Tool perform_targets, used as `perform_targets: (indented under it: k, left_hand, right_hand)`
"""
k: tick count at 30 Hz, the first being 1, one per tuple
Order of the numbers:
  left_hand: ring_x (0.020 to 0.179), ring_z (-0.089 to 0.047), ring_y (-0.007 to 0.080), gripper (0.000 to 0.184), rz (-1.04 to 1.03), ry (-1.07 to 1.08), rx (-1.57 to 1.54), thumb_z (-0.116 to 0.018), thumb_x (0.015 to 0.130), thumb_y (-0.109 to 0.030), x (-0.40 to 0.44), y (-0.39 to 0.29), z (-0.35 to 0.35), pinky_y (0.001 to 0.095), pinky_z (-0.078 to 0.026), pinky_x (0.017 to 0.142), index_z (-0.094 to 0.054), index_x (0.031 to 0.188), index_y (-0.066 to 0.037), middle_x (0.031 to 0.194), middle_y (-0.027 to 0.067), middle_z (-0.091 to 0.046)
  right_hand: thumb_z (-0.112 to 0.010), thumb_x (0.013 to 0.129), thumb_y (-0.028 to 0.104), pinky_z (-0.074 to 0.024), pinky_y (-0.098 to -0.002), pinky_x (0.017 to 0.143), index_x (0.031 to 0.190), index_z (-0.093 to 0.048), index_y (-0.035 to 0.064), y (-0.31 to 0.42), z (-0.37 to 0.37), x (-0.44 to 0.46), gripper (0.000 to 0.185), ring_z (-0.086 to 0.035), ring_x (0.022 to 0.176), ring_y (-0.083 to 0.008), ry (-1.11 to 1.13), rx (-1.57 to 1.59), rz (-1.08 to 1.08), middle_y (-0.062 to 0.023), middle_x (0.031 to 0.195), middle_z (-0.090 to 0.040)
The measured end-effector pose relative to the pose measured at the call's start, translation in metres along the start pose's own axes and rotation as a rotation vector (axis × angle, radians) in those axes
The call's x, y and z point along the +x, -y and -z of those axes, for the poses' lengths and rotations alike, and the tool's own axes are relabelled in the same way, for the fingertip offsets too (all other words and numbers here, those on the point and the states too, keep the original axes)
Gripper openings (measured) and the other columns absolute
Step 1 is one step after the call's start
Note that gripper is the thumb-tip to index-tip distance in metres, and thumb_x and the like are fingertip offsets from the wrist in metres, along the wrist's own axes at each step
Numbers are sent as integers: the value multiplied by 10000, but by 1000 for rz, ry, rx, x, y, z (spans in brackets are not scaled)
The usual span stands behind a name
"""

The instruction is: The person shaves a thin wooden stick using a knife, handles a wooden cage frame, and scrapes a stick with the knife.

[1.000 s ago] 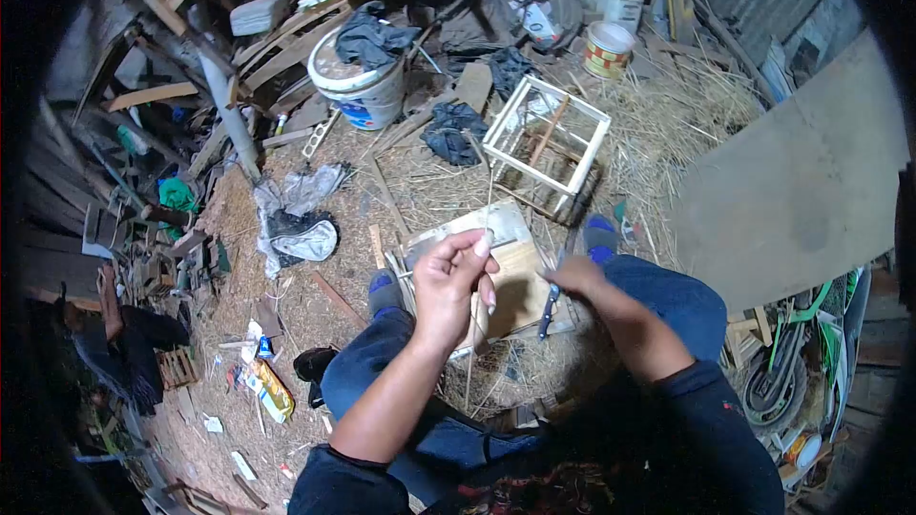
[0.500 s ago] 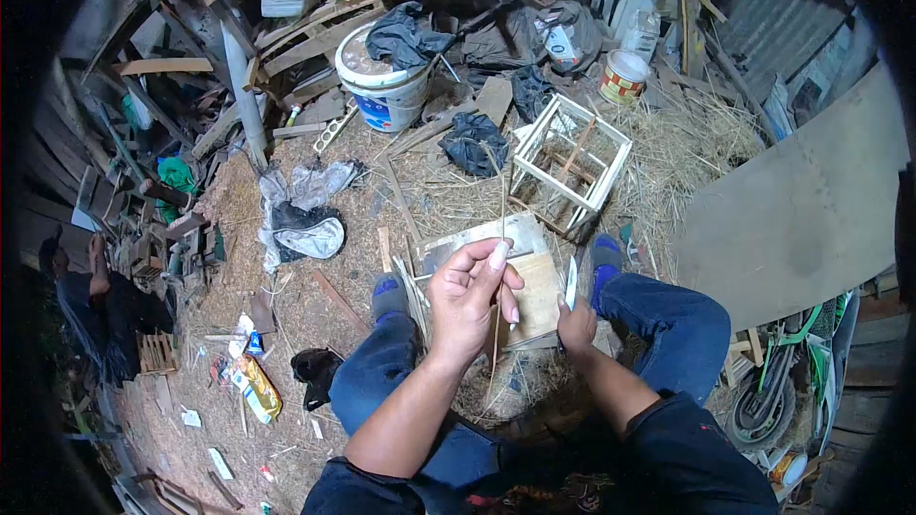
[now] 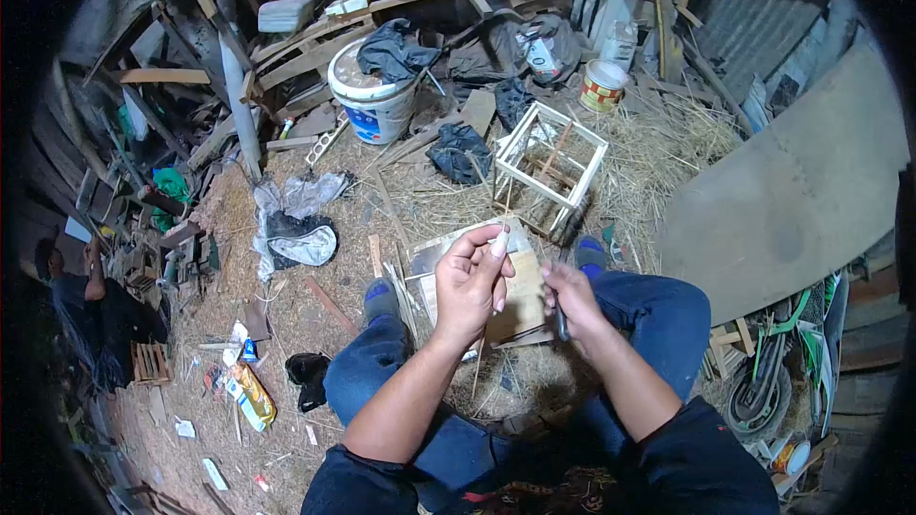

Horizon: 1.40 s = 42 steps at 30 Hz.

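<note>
My left hand (image 3: pixel 468 284) is closed in a pinch round a thin wooden stick (image 3: pixel 478 367), whose lower end hangs down in front of my legs. To its right, my right hand (image 3: pixel 577 305) is closed on a knife (image 3: pixel 561 326); its dark handle shows below the fingers, while the blade is hard to make out. The two hands are apart. Under them lie light wooden boards (image 3: pixel 523 298), between my feet. Several thin strips (image 3: pixel 408 303) lie beside the boards on the left.
Beyond the boards stands a white wooden frame (image 3: pixel 592 176). A white bucket (image 3: pixel 377 110) with black plastic on it is at the back, and a smaller tub (image 3: pixel 603 86) is right of it. A large sheet (image 3: pixel 787 191) leans at the right. Another person (image 3: pixel 100 315) sits far left.
My right hand has risen toward my left hand, and the knife has turned from blade up to handle down. The view has shifted slightly. My left hand still pinches the stick.
</note>
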<state>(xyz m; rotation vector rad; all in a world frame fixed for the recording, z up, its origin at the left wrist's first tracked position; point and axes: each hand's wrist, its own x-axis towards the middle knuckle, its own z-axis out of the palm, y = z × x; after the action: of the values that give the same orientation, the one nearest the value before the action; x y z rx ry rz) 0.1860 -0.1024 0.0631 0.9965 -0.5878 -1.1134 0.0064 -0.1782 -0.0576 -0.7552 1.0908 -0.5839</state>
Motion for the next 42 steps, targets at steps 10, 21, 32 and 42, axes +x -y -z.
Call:
perform_targets:
  k: [10, 21, 32, 42]
  left_hand:
    - [411, -482, 59, 330, 104, 225, 70, -597, 1049, -151, -45, 15, -31, 214, -341, 371, -617, 1347, -12, 714, 51, -628]
    - [414, -443, 54, 365, 89, 344, -9, -568, 1062, -174, -73, 1, -33, 207, -345, 379, -592, 1388, -13, 667, 11, -571]
    - [390, -423, 47, 349, 150, 379, -210, -536, 1073, -177, -72, -15, -16, 200, -348, 381, -585, 1338, 44, 677, 16, -566]
    - [366, -416, 56, 264, 197, 48, -39, -561, 1060, -168, -158, -12, 51, 216, -348, 374, -656, 1189, 43, 630, 16, -577]
  right_hand:
    - [-641, 941, 111, -543, -380, 639, 1414, -614, 268, 111, 7, -169, 499, -665, 731, -289, -97, -1101, 1075, -87, 877, -635]
    - [-679, 902, 186, -503, -370, 490, 1335, -667, 385, 125, -2, -204, 476, -597, 568, -206, -243, -1495, 1237, -16, 749, -552]
    - [-692, 907, 204, -484, -350, 471, 1311, -686, 383, 130, -25, -198, 441, -588, 540, -202, -168, -1439, 1296, -10, 729, -526]
    - [-678, 871, 139, -519, -372, 519, 1317, -690, 341, 59, -51, -193, 490, -625, 594, -240, 150, -1363, 1171, -43, 769, -550]
